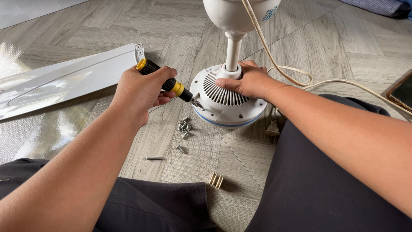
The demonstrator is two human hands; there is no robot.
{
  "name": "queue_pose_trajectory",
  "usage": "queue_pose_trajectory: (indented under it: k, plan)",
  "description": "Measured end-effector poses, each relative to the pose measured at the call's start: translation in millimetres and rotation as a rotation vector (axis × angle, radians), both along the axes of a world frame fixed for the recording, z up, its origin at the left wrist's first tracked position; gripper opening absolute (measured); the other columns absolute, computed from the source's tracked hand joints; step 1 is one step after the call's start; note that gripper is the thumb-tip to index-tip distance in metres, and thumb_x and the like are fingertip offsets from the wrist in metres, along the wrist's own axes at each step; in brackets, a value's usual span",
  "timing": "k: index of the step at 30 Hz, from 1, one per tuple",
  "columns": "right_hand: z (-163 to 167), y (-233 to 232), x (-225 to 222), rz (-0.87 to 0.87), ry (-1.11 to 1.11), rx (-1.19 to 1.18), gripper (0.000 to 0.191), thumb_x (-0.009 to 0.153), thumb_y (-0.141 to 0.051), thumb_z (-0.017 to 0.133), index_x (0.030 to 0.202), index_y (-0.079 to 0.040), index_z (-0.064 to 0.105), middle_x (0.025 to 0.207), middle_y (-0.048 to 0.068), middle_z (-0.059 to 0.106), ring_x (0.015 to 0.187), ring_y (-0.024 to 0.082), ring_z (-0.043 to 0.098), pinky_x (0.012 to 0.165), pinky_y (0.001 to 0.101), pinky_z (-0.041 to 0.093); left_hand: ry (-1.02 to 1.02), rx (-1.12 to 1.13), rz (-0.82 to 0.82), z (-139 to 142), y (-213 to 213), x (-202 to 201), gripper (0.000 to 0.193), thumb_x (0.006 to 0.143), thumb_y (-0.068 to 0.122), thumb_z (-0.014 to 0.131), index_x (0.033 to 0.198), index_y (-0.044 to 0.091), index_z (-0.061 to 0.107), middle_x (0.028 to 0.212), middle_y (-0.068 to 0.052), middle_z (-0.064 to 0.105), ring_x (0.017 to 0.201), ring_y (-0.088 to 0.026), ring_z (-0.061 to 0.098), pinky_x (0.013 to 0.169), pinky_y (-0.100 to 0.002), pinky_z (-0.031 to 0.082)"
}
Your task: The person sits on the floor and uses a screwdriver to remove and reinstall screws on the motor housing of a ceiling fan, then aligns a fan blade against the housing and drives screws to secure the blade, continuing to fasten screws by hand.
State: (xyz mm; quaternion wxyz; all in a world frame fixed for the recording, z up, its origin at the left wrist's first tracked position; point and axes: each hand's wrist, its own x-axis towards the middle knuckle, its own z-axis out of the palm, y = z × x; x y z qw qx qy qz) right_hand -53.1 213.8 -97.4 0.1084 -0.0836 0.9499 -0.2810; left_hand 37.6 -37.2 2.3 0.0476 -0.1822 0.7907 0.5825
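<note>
Grey wood-look tile floor (180, 25) under us, our left hand (139, 92) gripping a black-and-yellow screwdriver (169, 81), tip at the round white vented fan motor housing (223, 105), our right hand (249, 81) flat on it, small silver screws (184, 126) just beside

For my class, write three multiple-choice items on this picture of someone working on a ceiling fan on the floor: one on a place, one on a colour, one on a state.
1. Where does the pile of loose screws lie?
A. on the floor in front of the fan motor
B. on the fan blade
C. on the phone

2. What colours is the screwdriver handle?
A. red and white
B. black and yellow
C. all green

3. What is the right hand doing?
A. holding a screw
B. hanging free
C. resting on the fan motor housing

Answers: 1 A, the screws sit on the tiles by the housing. 2 B, black grip with yellow bands. 3 C, its palm lies flat on the vented top.
</note>
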Motion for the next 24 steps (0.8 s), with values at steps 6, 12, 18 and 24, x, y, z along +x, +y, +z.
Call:
queue_pose_trajectory:
  k: [6, 12, 18, 24]
  plan:
    - [3, -2, 1, 0.008, 0.013, 0.067, 0.089, 0.072, -0.083, 0.057, 0.143, -0.029, 0.058, 0.141, 0.016, 0.046, 0.133, 0.041, 0.041, 0.112, 0.0594, 0.032, 0.054, -0.044, -0.057, -1, 3, -4, 0.037, 0.083, 0.024, 0.077, 0.104, -0.005, 0.068, 0.088, -0.014, 0.075, 0.065, -0.010, 0.071, 0.059, -0.023, 0.058]
    - [8, -15, 7, 0.052, 0.073, 0.143, 0.082, 0.078, -0.080, 0.058, 0.140, -0.026, 0.060, 0.136, 0.016, 0.055, 0.131, 0.038, 0.041, 0.111, 0.0544, 0.028, -0.192, -0.259, -0.318, 23, 8, -23, 0.043, 0.078, 0.027, 0.082, 0.107, -0.003, 0.070, 0.085, -0.015, 0.078, 0.068, -0.016, 0.077, 0.056, -0.022, 0.060]
    - [10, -19, 6, 0.083, 0.122, 0.153, 0.076, 0.080, -0.076, 0.059, 0.138, -0.027, 0.061, 0.125, 0.014, 0.065, 0.128, 0.031, 0.045, 0.108, 0.0465, 0.025, -0.374, -0.387, -0.407, 42, 0, -37, 0.048, 0.100, 0.045, 0.058, 0.114, 0.000, 0.070, 0.095, -0.020, 0.075, 0.073, -0.018, 0.073, 0.057, -0.024, 0.059]
    - [9, -19, 8, 0.042, 0.056, 0.110, 0.073, 0.081, -0.076, 0.059, 0.136, -0.028, 0.063, 0.125, 0.013, 0.065, 0.124, 0.031, 0.047, 0.108, 0.0453, 0.025, -0.378, -0.275, -0.403, 40, 6, -55, 0.029, 0.090, 0.018, 0.069, 0.109, -0.004, 0.070, 0.094, -0.019, 0.078, 0.069, -0.017, 0.076, 0.056, -0.023, 0.061]
